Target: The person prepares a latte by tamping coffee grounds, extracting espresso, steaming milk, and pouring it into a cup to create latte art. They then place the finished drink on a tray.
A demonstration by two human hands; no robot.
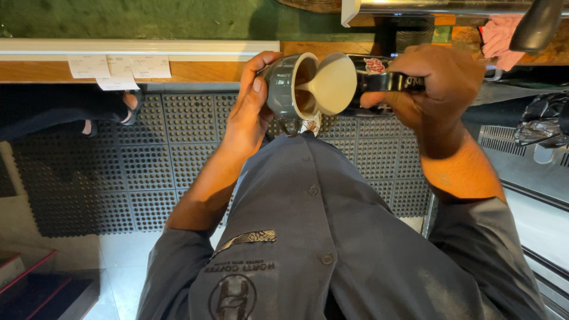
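Left hand: (252,115) wrapped around a grey cup (284,86), fingers over the top, thumb along the near side; the cup is tilted toward the right with its mouth facing the pitcher.
Right hand: (441,83) closed firmly on the handle of a dark milk pitcher (367,83), which lies tipped almost on its side, spout to the left.
Pour: a thin stream of pale steamed milk (308,88) runs from the pitcher's spout into the cup; the pitcher's broad milky surface (335,83) faces the camera, and brown liquid shows inside the cup.
Where cup and pitcher sit: both are held in the air in front of the person's chest, lip almost touching lip, above the floor mat and just short of the counter edge.
Clothing: grey buttoned shirt (332,237) with rolled sleeves fills the lower half of the view.
Floor: black perforated rubber mat (148,166) lies under the hands; pale tile (118,272) shows nearer the feet, and a red-edged step (29,278) sits at lower left.
Counter: wooden edge (195,71) runs across the top, with white paper slips (118,68) stuck along it and a green surface (148,21) beyond.
Right side: metal drip tray (521,172), crumpled dark plastic (545,118) and a pink cloth (498,38).
Other person: a sandalled foot (127,106) stands on the mat at upper left.
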